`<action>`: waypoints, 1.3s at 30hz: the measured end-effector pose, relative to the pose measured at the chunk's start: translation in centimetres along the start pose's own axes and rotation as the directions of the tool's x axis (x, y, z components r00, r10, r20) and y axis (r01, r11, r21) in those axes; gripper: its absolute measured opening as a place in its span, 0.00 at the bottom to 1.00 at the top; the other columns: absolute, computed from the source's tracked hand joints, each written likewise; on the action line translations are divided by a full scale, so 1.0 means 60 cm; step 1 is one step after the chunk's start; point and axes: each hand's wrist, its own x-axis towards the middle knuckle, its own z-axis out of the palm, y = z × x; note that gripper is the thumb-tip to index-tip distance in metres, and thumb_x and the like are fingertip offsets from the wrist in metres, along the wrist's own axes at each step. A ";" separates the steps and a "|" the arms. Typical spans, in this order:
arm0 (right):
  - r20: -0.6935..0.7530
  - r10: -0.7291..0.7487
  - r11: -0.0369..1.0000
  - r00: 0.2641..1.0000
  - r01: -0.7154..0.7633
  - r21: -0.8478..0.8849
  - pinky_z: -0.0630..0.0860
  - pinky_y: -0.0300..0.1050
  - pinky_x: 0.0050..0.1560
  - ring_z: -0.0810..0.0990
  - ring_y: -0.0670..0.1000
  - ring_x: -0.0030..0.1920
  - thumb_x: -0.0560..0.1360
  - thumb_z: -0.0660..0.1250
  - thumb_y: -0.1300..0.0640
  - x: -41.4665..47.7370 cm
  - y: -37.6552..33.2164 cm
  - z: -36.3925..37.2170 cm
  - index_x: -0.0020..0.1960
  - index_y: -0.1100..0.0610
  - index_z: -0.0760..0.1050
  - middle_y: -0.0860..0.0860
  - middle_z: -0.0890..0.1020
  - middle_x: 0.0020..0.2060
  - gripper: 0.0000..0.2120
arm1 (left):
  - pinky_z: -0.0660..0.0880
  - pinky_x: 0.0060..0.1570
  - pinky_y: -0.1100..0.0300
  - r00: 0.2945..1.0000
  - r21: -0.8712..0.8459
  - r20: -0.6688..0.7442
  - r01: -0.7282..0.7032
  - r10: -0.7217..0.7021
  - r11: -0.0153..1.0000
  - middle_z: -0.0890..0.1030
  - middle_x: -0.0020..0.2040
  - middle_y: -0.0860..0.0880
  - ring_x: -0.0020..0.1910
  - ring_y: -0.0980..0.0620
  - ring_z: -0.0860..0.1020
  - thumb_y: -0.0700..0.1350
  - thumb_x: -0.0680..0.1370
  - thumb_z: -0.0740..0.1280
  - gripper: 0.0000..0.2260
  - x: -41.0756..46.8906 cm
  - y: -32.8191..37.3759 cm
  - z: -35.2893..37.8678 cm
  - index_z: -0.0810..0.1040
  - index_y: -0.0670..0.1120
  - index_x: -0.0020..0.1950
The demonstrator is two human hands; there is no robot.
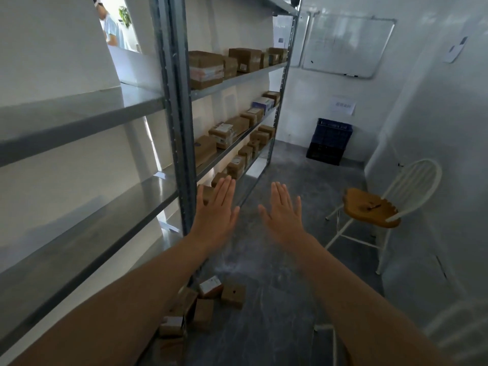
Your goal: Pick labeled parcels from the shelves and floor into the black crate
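The black crate (325,154) stands on the grey floor (264,326) against the far wall, at about 1 o'clock from the hands. A blue crate (333,131) is stacked on top of it.

Cardboard parcels fill the far bay of the metal rack (177,128), at 11 to 12 o'clock. The upper-shelf parcels (206,70) are the bulkiest. The middle-shelf parcels (224,132) are flatter, and several show white labels. The lower-shelf parcels (236,165) are small and stand in a row. At 6 o'clock, at the foot of the rack, the floor parcels (211,299) lie in a loose cluster, one with its white label facing up.

The left hand (216,210) is held out flat with its back to the camera, fingers straight, grasping nothing. Its fingertips overlap the near end of the lower shelf's row; I cannot tell whether they touch a box. The right hand (284,210), just beside it at 3 o'clock, is likewise flat and released, above bare floor.

At 3 o'clock a white chair (369,207) with a wooden seat stands by the right wall. A whiteboard (346,46) hangs high at 1 o'clock, with a paper sheet (343,105) on the wall above the crates. At 11 o'clock, beyond the rack, a person in a light blue top (112,29) is partly visible.
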 end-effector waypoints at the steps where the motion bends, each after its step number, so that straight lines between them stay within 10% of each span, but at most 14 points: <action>1: 0.010 0.000 1.000 1.000 0.000 -0.014 0.33 0.57 0.76 0.37 0.49 0.78 0.84 0.47 0.44 0.009 -0.010 0.003 0.80 0.57 0.38 0.51 0.41 0.80 0.32 | 0.39 0.76 0.40 1.000 -0.005 0.003 -0.004 0.004 1.000 0.46 0.81 0.49 0.77 0.56 0.38 0.56 0.84 0.50 0.29 0.004 -0.010 0.000 0.45 0.46 0.81; 14: 0.083 -0.083 0.996 0.993 0.085 -0.023 0.31 0.56 0.74 0.36 0.48 0.78 0.84 0.47 0.43 0.075 -0.115 0.110 0.80 0.56 0.38 0.50 0.41 0.80 0.32 | 0.44 0.76 0.40 0.996 0.054 0.091 -0.001 -0.003 0.999 0.46 0.81 0.48 0.80 0.50 0.43 0.59 0.84 0.52 0.30 0.024 -0.141 0.079 0.48 0.46 0.81; 27: 0.072 -0.108 0.994 0.992 0.109 -0.007 0.29 0.54 0.73 0.36 0.48 0.78 0.83 0.48 0.44 0.146 -0.036 0.088 0.80 0.56 0.39 0.50 0.41 0.80 0.33 | 0.42 0.76 0.39 0.996 0.045 0.085 0.004 -0.007 0.999 0.44 0.81 0.48 0.75 0.56 0.35 0.57 0.84 0.49 0.29 0.101 -0.084 0.097 0.44 0.46 0.81; 35: 0.073 -0.150 0.987 0.986 0.145 0.065 0.32 0.56 0.75 0.36 0.48 0.78 0.84 0.48 0.45 0.218 0.025 0.048 0.80 0.56 0.39 0.50 0.41 0.80 0.32 | 0.37 0.73 0.43 0.999 0.103 0.001 -0.043 0.043 0.994 0.53 0.80 0.47 0.79 0.51 0.49 0.61 0.82 0.37 0.32 0.170 -0.020 0.096 0.52 0.45 0.80; 39: 0.087 -0.178 0.981 0.980 0.170 0.095 0.33 0.57 0.76 0.37 0.48 0.78 0.83 0.48 0.42 0.234 0.057 0.048 0.80 0.56 0.39 0.50 0.42 0.80 0.33 | 0.40 0.73 0.42 1.000 0.149 -0.005 -0.020 0.021 0.989 0.53 0.81 0.47 0.79 0.51 0.50 0.59 0.83 0.45 0.29 0.191 0.003 0.108 0.51 0.44 0.80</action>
